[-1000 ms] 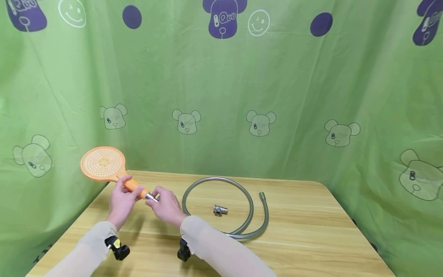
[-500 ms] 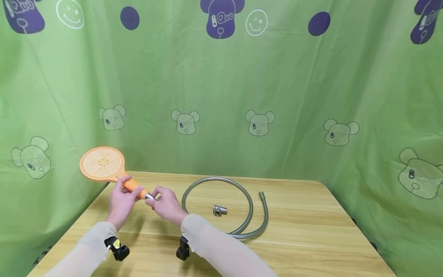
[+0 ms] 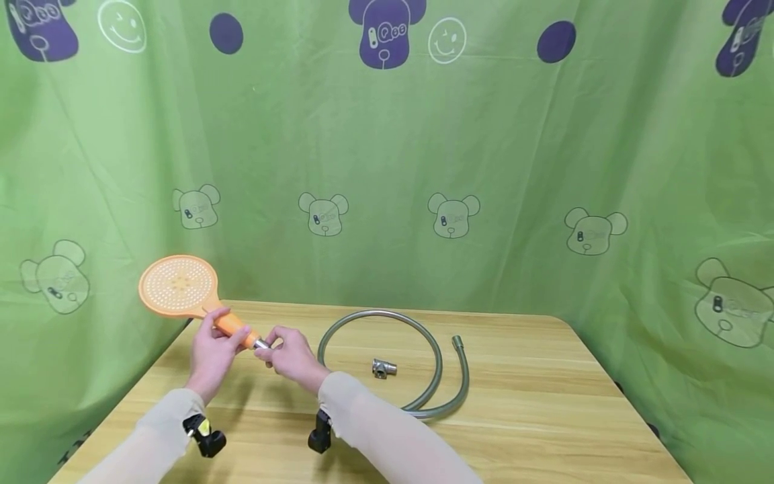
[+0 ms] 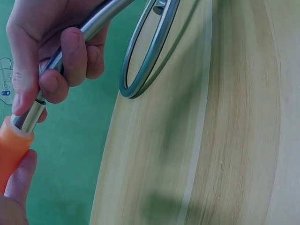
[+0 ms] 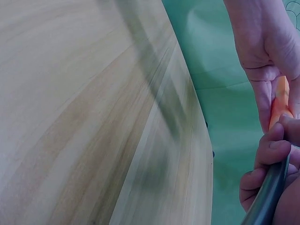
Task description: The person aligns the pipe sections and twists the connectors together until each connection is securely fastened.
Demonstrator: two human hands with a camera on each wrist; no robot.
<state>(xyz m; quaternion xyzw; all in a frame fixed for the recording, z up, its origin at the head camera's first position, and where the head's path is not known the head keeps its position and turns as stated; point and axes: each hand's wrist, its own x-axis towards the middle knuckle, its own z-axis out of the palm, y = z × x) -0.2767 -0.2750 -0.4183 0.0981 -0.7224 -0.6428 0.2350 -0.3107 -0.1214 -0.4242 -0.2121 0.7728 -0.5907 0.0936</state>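
An orange shower head (image 3: 178, 286) with a round perforated face is tilted up above the table's left side. My left hand (image 3: 211, 353) grips its handle. At the handle's lower end, my right hand (image 3: 293, 359) pinches the metal end of a grey shower hose (image 3: 437, 363). The left wrist view shows the silver connector (image 4: 33, 116) meeting the orange handle (image 4: 14, 147), with the hose running back through the right hand's curled fingers. How far the connector sits in the handle is hidden. In the right wrist view, the hose (image 5: 269, 194) passes under my fingers.
The hose lies in a loop on the wooden table (image 3: 544, 390), its free end (image 3: 457, 341) toward the right. A small metal tee fitting (image 3: 383, 368) lies inside the loop. Green printed curtain (image 3: 387, 148) surrounds the table's back and sides.
My right fingers have shifted slightly around the hose connector, and a bit less metal shows beyond the handle. My left hand and the shower head stay nearly still.
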